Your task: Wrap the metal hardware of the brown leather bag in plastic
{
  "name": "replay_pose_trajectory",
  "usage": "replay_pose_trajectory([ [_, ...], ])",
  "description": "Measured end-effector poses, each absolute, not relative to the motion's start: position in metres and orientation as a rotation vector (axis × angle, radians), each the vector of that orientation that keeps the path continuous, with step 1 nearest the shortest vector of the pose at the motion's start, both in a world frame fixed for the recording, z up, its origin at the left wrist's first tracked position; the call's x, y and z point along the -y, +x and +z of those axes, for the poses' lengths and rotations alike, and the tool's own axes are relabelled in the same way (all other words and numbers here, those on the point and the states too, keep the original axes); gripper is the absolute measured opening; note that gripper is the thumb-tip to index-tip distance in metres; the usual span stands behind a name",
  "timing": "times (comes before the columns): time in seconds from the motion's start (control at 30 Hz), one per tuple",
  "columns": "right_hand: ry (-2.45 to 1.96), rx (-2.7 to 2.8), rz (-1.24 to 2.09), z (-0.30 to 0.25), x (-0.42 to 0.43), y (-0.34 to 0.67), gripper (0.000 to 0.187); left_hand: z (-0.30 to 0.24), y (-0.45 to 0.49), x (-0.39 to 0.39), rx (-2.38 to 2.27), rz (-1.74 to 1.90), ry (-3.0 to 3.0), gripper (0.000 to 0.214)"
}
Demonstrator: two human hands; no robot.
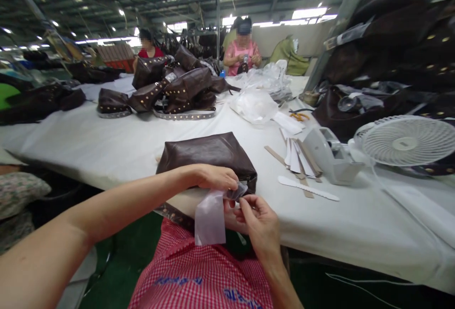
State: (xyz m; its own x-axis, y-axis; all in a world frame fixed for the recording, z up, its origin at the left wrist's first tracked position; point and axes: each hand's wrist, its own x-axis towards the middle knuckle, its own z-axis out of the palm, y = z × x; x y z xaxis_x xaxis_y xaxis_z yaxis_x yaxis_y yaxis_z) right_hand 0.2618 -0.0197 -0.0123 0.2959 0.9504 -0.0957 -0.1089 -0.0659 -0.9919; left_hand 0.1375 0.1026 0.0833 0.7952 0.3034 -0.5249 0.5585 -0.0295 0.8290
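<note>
A dark brown leather bag (202, 151) lies on its side at the table's front edge. My left hand (218, 177) reaches across its near side, fingers closed on a piece of clear plastic film (210, 221) that hangs over the edge. Beside those fingertips, at the bag's right end, a small dark part wrapped in clear plastic (239, 189) shows; what lies inside is unclear. My right hand (260, 223) pinches at the lower end of this wrapped part, thumb against fingers. A studded strap (174, 215) hangs below the bag at the left.
Several studded brown bags (185, 86) are piled at the back. Crumpled plastic bags (259, 100), orange-handled scissors (299, 116), paper strips (296, 159), a tape dispenser (329, 157) and a white fan (405, 140) occupy the right side. A co-worker in pink (234, 53) is across the table.
</note>
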Motion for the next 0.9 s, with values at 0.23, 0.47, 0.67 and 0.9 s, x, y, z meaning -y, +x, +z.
replay_pose_trajectory([
  [0.23, -1.385, 0.848, 0.982, -0.022, 0.018, 0.258, 0.034, 0.079, 0.147, -0.092, -0.740, -0.253, 1.693, 0.025],
  [0.47, -1.445, 0.968, 0.852, -0.026, 0.018, 0.261, 0.024, 0.078, 0.149, -0.090, -0.736, -0.210, 1.652, 0.024],
  [0.67, -1.452, 0.901, 0.748, -0.036, 0.021, 0.258, 0.022, 0.072, 0.152, -0.088, -0.736, -0.216, 1.608, 0.026],
  [0.9, -1.145, 0.696, 1.074, -0.056, 0.026, 0.262, 0.033, 0.069, 0.142, -0.053, -0.903, -0.256, 2.282, 0.022],
])
